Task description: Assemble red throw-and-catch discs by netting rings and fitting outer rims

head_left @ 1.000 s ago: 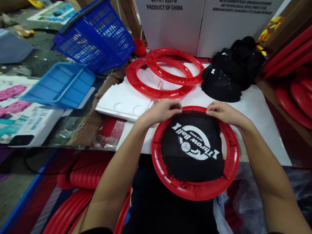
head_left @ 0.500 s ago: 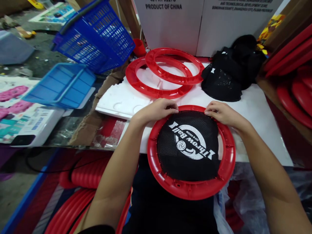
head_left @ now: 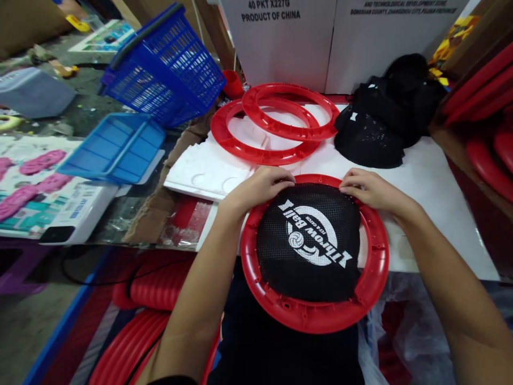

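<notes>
A red plastic ring lies half over the near edge of the white table, with a black mesh net printed "Throw Ball" stretched across it. My left hand pinches the net's far left edge against the ring. My right hand pinches the net's far right edge at the rim. A narrow gap shows between net and ring on the right side.
Two loose red rings overlap at the back of the table. A pile of black nets sits back right. Blue baskets and a blue tray stand left. White cartons stand behind; more red rings stack at right.
The ring with its net has turned slightly, the print shifting left. Both hands stay on the net's far edge; the view has drifted a little to the left.
</notes>
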Tool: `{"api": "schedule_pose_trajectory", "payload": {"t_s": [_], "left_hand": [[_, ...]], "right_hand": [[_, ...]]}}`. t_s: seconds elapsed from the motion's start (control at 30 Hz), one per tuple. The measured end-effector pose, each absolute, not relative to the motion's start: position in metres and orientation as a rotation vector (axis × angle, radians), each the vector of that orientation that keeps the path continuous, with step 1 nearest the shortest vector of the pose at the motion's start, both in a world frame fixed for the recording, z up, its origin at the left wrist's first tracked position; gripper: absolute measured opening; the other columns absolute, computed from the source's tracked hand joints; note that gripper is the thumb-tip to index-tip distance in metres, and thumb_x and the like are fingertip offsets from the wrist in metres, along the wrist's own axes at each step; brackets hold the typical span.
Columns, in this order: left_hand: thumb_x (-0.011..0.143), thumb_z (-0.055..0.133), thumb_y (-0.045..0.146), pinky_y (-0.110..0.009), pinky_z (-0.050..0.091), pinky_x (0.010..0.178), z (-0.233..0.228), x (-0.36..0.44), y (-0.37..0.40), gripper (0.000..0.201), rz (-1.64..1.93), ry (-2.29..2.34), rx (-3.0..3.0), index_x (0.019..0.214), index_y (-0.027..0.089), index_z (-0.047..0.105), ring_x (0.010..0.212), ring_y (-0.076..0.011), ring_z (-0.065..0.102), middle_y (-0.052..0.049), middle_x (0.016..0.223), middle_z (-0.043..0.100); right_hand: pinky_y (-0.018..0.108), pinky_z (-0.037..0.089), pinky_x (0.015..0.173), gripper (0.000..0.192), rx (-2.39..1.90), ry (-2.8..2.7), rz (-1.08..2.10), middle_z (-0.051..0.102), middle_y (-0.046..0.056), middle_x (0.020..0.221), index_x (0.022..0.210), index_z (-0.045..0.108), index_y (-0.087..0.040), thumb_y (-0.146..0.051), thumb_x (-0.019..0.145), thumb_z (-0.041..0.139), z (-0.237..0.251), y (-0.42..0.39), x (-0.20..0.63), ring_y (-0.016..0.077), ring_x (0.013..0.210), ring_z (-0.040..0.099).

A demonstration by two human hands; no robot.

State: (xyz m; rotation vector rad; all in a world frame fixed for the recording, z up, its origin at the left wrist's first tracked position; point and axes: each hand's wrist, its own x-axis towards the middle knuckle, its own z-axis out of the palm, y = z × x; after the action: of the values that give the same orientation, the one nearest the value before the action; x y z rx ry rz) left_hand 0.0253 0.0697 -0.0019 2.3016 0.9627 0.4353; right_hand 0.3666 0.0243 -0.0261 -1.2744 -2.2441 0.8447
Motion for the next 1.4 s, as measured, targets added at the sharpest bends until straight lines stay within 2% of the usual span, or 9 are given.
{"api": "schedule_pose_trajectory", "payload": {"t_s": [0.37,0.5,0.67,0.83,0.97,1.03,1.17,1.23,1.4], "left_hand": [[0.098,0.064,0.029,-0.034,0.059,0.093,0.007,0.031,0.064,0.026,0.314,0.917,1.969,0.118,0.017,0.077,0.103,-0.0204,0.074,-0.009,0.115,0.081],[0.098,0.06,0.022,-0.033,0.057,0.089,0.002,0.036,0.062,0.027,0.324,0.891,2.142,0.121,0.017,0.074,0.098,-0.0187,0.073,-0.008,0.111,0.079],[0.098,0.055,0.014,-0.034,0.055,0.092,-0.001,0.038,0.062,0.023,0.365,0.801,2.385,0.11,0.017,0.073,0.099,-0.0192,0.072,-0.007,0.108,0.078],[0.104,0.058,0.023,-0.038,0.054,0.101,-0.001,0.049,0.058,0.019,0.468,0.754,2.38,0.116,0.02,0.072,0.107,-0.0209,0.07,-0.007,0.114,0.077],[0.104,0.064,0.032,-0.043,0.052,0.103,-0.005,0.069,0.054,0.024,0.402,0.703,2.567,0.123,0.019,0.072,0.115,-0.0268,0.065,-0.011,0.119,0.071],[0.103,0.064,0.029,-0.041,0.052,0.099,-0.007,0.076,0.053,0.02,0.406,0.731,2.568,0.118,0.017,0.072,0.11,-0.0265,0.066,-0.011,0.114,0.072],[0.1,0.065,0.019,-0.035,0.054,0.091,-0.006,0.079,0.054,0.011,0.524,0.81,2.351,0.102,0.018,0.076,0.096,-0.0208,0.07,-0.005,0.1,0.077],[0.097,0.07,0.02,-0.034,0.055,0.089,-0.005,0.077,0.056,0.011,0.591,0.865,2.203,0.103,0.018,0.078,0.094,-0.0194,0.072,-0.005,0.101,0.08],[0.091,0.075,0.022,-0.033,0.059,0.085,-0.009,0.068,0.065,0.013,0.624,0.897,1.963,0.1,0.016,0.081,0.091,-0.0193,0.076,-0.007,0.101,0.082]], "right_hand": [[0.042,0.052,0.088,0.033,-1.335,-2.262,1.009,0.07,0.007,0.105,0.092,0.08,-0.027,-0.053,0.099,0.062,-0.014,0.022,0.377,0.0236,0.092,0.067],[0.04,0.051,0.088,0.033,-1.322,-2.281,1.007,0.07,0.007,0.104,0.09,0.08,-0.026,-0.053,0.098,0.063,-0.013,0.022,0.379,0.0231,0.092,0.067],[0.039,0.051,0.087,0.03,-1.371,-2.284,0.976,0.069,0.007,0.103,0.09,0.079,-0.025,-0.048,0.098,0.062,-0.012,0.021,0.379,0.0225,0.091,0.066],[0.04,0.053,0.089,0.022,-1.341,-2.235,0.797,0.071,0.008,0.109,0.101,0.078,-0.025,-0.039,0.099,0.062,-0.006,0.012,0.37,0.0243,0.096,0.067],[0.046,0.053,0.105,0.024,-1.197,-2.202,0.647,0.069,0.01,0.128,0.115,0.077,-0.025,-0.036,0.103,0.06,-0.008,0.004,0.349,0.0276,0.116,0.066],[0.05,0.05,0.111,0.023,-1.201,-2.251,0.556,0.069,0.011,0.13,0.112,0.078,-0.024,-0.034,0.103,0.059,-0.012,0.002,0.339,0.0302,0.123,0.063],[0.053,0.051,0.109,0.014,-1.347,-2.175,0.547,0.072,0.012,0.125,0.099,0.077,-0.021,-0.029,0.099,0.065,-0.018,0.001,0.329,0.0318,0.121,0.064],[0.052,0.052,0.108,0.013,-1.37,-2.133,0.583,0.072,0.012,0.125,0.098,0.077,-0.021,-0.03,0.098,0.067,-0.019,0.001,0.329,0.0311,0.118,0.066],[0.049,0.051,0.108,0.017,-1.238,-2.142,0.582,0.07,0.01,0.125,0.1,0.076,-0.024,-0.028,0.103,0.06,-0.017,0.001,0.328,0.0286,0.119,0.065]]}}
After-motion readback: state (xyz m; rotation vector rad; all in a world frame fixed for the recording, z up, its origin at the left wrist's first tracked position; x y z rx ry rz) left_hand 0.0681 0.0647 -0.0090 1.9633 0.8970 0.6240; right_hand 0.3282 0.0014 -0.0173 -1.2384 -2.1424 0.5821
